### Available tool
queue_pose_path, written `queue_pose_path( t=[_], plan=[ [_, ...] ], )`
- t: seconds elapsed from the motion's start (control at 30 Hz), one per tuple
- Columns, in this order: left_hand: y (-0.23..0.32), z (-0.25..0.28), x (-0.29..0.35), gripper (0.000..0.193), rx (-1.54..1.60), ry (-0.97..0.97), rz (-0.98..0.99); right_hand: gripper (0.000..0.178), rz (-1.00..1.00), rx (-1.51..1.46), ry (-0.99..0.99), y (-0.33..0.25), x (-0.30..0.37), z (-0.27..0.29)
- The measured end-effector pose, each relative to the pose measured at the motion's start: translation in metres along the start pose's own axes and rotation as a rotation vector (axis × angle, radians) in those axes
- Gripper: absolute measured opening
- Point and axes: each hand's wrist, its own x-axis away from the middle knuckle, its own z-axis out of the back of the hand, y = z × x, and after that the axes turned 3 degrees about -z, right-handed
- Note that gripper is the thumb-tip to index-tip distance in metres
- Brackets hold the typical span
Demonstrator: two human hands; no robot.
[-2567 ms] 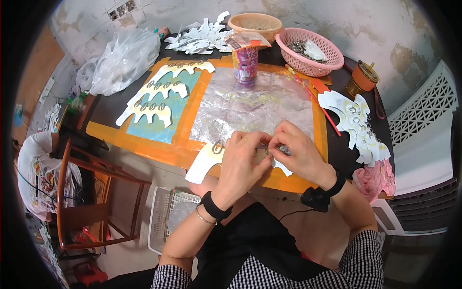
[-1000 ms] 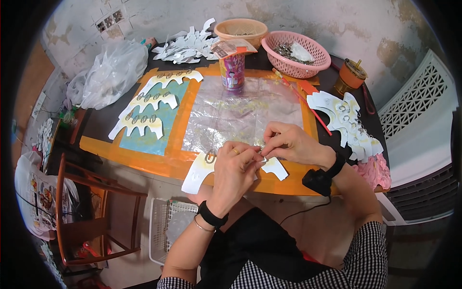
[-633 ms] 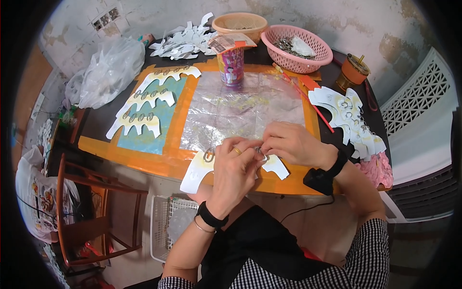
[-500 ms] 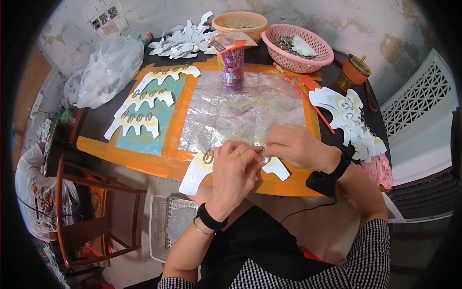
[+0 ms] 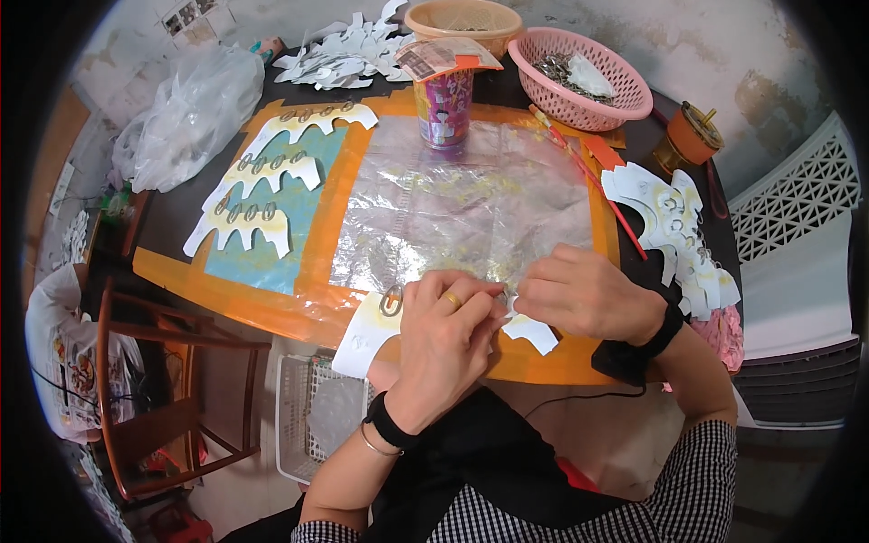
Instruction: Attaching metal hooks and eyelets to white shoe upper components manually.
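At the near edge of the table lies a white scalloped cut-out piece [image 5: 362, 342] with yellowish glue along its upper edge. A metal oval ring [image 5: 391, 301] sits on its left end. My left hand [image 5: 453, 330], fingers bent and closed, pinches the middle of this piece and covers most of it. Just right of it, my right hand [image 5: 587, 294] has its thumb and fingertips pressed together close above the piece's right end. Whatever is between those fingertips is too small to make out.
Similar ringed pieces [image 5: 240, 226] lie in rows on the left, and more are heaped right [image 5: 670, 217]. A purple cup [image 5: 444, 113] carries a card. Behind stand a pink basket [image 5: 634, 107] and a peach basket [image 5: 507, 32]. A red stick [image 5: 625, 222] and orange jar [image 5: 692, 136] are right.
The whole view has shifted slightly. Both hands keep close together over the same piece, the right fingertips still pinched; the ring glimpsed beneath them before is now mostly hidden.
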Motion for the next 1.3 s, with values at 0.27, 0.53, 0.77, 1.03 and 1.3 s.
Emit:
queue_pose_path(
  t=[0.27,0.53,0.77,1.03,1.3],
  plan=[
    [-0.001,0.001,-0.001,0.015,-0.022,-0.014,-0.025,0.018,-0.002,-0.013,0.024,-0.001,0.003,-0.004],
    [-0.001,0.004,0.001,0.020,-0.042,-0.072,-0.047,0.014,-0.045,-0.006,-0.012,-0.008,0.004,0.003],
    [-0.004,0.011,0.005,0.027,-0.118,-0.137,-0.131,0.013,-0.091,-0.002,-0.078,-0.014,0.009,0.007],
    [-0.001,0.011,0.008,0.029,-0.198,-0.187,-0.209,0.014,-0.118,-0.069,-0.072,-0.011,0.014,0.007],
    [0.002,0.013,0.006,0.041,-0.262,-0.204,-0.226,0.017,-0.188,-0.151,-0.080,-0.010,0.016,0.010]
  ],
)
